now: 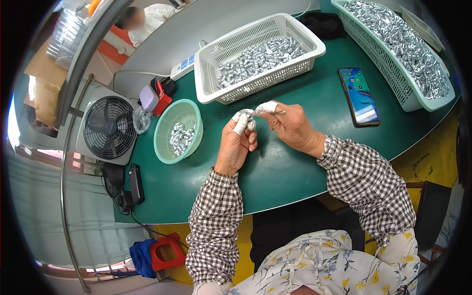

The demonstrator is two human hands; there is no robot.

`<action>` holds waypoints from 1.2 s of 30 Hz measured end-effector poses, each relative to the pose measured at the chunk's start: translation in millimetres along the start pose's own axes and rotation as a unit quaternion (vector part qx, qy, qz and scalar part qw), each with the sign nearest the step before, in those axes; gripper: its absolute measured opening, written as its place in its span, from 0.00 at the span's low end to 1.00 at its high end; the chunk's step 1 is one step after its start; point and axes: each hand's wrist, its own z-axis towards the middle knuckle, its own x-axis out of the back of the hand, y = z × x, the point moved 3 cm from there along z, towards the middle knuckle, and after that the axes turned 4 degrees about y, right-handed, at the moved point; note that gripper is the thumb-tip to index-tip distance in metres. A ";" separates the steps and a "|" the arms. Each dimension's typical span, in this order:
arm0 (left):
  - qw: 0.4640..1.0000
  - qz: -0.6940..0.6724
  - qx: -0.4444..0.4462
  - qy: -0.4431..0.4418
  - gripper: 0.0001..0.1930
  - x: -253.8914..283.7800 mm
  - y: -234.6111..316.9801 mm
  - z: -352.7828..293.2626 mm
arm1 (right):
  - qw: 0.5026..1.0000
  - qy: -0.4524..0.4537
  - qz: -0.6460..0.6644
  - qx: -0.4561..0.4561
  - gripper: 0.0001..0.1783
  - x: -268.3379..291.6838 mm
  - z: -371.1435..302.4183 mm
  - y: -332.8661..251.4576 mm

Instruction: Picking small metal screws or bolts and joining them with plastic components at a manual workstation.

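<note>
over the middle of the green desk (290, 177), two bare hands are working close together, and both are lifted a little from the surface. the left hand (236, 142) is grasping a small silvery piece (251, 125) between its bent fingers, and its last fingers are curled toward the palm. the right hand (293, 126) is pinching a thin rod (280, 112), of which one end comes out beside the knuckles; its fingertips are meeting the left ones just at the piece, so the exact contact is too small to tell. on both hands some fingers wear a white wrapping (267, 106), and the forearms are inside checked sleeves (215, 216).

to the left of the left hand, there is a round light green basket (179, 111) with some shiny metal parts (182, 139) at its bottom. behind the hands, a white rectangular basket (268, 81) holds many more of similar look, and at the far right a long pale green basket (396, 81) is heaped with them. between this one and the right hand lies a phone (359, 96) with its screen lit. near the left end of the desk stands a fan (110, 127) with a dark round grille
</note>
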 end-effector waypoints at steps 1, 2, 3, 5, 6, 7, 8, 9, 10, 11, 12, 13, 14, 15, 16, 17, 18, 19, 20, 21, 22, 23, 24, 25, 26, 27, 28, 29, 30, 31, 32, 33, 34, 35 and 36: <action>1.000 0.008 0.001 0.000 0.09 0.9 -0.7 0.3 | 1.000 -0.020 -0.009 -0.009 0.06 -0.2 -0.2 -1.2; 1.000 0.016 0.002 -0.002 0.09 1.7 -1.6 0.7 | 0.999 -0.040 -0.018 -0.019 0.06 -0.5 -0.5 -1.2; 1.000 0.023 0.004 -0.004 0.09 2.0 -2.7 1.4 | 0.999 -0.040 -0.022 -0.020 0.06 -0.8 -1.2 -0.2; 1.000 0.020 0.002 -0.002 0.09 1.2 -1.5 -0.5 | 1.000 -0.010 -0.022 0.011 0.06 0.9 -1.0 -0.5; 1.000 0.020 -0.002 0.002 0.10 0.7 0.9 -3.1 | 0.999 0.005 -0.026 0.028 0.07 3.5 0.6 -2.4; 1.000 0.015 -0.002 0.003 0.10 -0.8 -1.2 -2.1 | 0.998 -0.008 -0.035 0.055 0.07 3.0 1.3 -5.4; 0.999 0.033 0.003 0.018 0.10 0.7 -1.0 -2.5 | 0.995 -0.021 -0.048 0.080 0.07 0.7 2.0 -8.3; 0.998 0.050 0.008 0.032 0.10 3.1 0.5 -4.4 | 1.000 -0.012 0.010 0.004 0.06 -0.9 2.5 -2.8; 0.998 0.052 0.009 0.038 0.10 4.4 2.1 -4.8 | 0.995 0.003 0.069 -0.072 0.05 -4.3 1.5 2.9; 0.997 0.053 0.011 0.045 0.10 3.2 1.2 -3.7 | 0.996 0.007 0.049 -0.073 0.05 -4.2 0.9 5.1; 0.998 0.049 0.014 0.030 0.10 0.8 1.2 -4.1 | 0.999 0.036 0.030 -0.025 0.05 -5.5 2.5 2.9; 0.998 0.052 0.015 0.023 0.11 -1.1 1.4 -5.1 | 0.998 0.064 0.015 0.025 0.06 -4.3 3.2 0.7; 0.998 0.055 0.016 0.018 0.11 -3.0 1.3 -5.0 | 0.997 0.066 0.005 0.028 0.06 -2.6 2.6 1.2; 0.998 0.059 0.016 0.019 0.11 -2.8 1.3 -5.8 | 0.999 0.039 0.002 0.019 0.06 -4.7 1.5 0.3; 0.998 0.058 0.017 0.016 0.11 -1.8 1.2 -4.9 | 1.000 0.013 0.000 0.009 0.06 -6.5 0.4 -0.1; 0.998 0.052 0.011 0.021 0.11 0.8 1.4 -3.6 | 1.000 -0.014 -0.001 -0.001 0.06 -7.6 -0.4 0.5; 0.998 0.048 0.005 0.027 0.11 3.6 1.4 -2.4 | 1.000 -0.013 -0.002 -0.001 0.06 -6.9 -0.6 1.2; 0.998 0.044 0.000 0.034 0.11 5.7 1.4 -1.5 | 1.000 -0.003 -0.004 0.020 0.06 -6.5 -0.8 0.6; 0.998 0.045 -0.001 0.035 0.11 6.9 0.9 -1.2 | 0.999 0.007 -0.004 0.041 0.07 -6.9 -0.1 -0.7; 0.998 0.059 0.002 0.029 0.10 7.6 0.8 -1.0 | 0.998 0.017 -0.002 0.062 0.08 -7.9 0.7 -2.2; 0.997 0.074 0.004 0.026 0.10 8.3 0.0 -2.2 | 0.998 0.017 0.005 0.062 0.08 -6.6 2.4 -3.1; 0.996 0.090 0.007 0.024 0.10 9.3 -0.4 -3.3 | 1.000 -0.005 0.018 -0.002 0.09 -2.9 4.8 1.7; 0.995 0.095 0.005 0.032 0.10 7.7 -0.8 -0.9 | 0.997 -0.027 0.033 -0.066 0.10 2.6 7.3 7.3; 0.995 0.072 -0.022 0.058 0.10 8.7 3.3 -0.7 | 0.989 -0.050 0.056 -0.131 0.11 -0.2 7.6 9.1; 0.994 0.051 -0.050 0.084 0.10 8.7 6.6 0.6 | 0.982 -0.029 0.077 -0.168 0.12 1.0 9.0 10.5; 0.991 0.031 -0.080 0.106 0.10 10.1 8.8 1.7 | 0.974 -0.007 0.094 -0.205 0.13 4.1 9.5 14.9; 0.988 0.045 -0.087 0.116 0.10 10.2 8.7 2.1 | 0.982 0.019 0.062 -0.175 0.13 6.2 8.1 22.5; 0.982 0.104 -0.110 0.117 0.11 10.4 8.3 2.2 | 0.988 0.046 0.030 -0.145 0.13 6.9 6.4 29.1; 0.972 0.159 -0.130 0.116 0.11 13.1 7.0 3.5 | 0.987 0.048 0.045 -0.145 0.13 8.6 6.9 33.1; 0.968 0.170 -0.133 0.124 0.11 18.2 7.4 3.2 | 0.980 0.051 0.057 -0.184 0.14 9.7 6.7 38.9; 0.969 0.180 -0.117 0.121 0.11 18.9 5.3 3.8 | 0.972 0.052 0.064 -0.221 0.14 12.3 7.2 42.9; 0.970 0.189 -0.101 0.118 0.11 19.4 4.2 4.4 | 0.972 0.053 0.073 -0.219 0.14 11.8 7.9 44.9; 0.970 0.195 -0.085 0.114 0.11 20.3 4.9 5.2 | 0.971 0.055 0.071 -0.223 0.14 10.7 7.7 47.9; 0.970 0.198 -0.086 0.115 0.11 15.8 8.9 5.5 | 0.970 0.058 0.065 -0.228 0.15 10.8 6.6 50.7; 0.947 0.284 -0.099 0.116 0.11 9.7 14.3 5.6 | 0.969 0.060 0.059 -0.234 0.15 10.9 5.6 53.7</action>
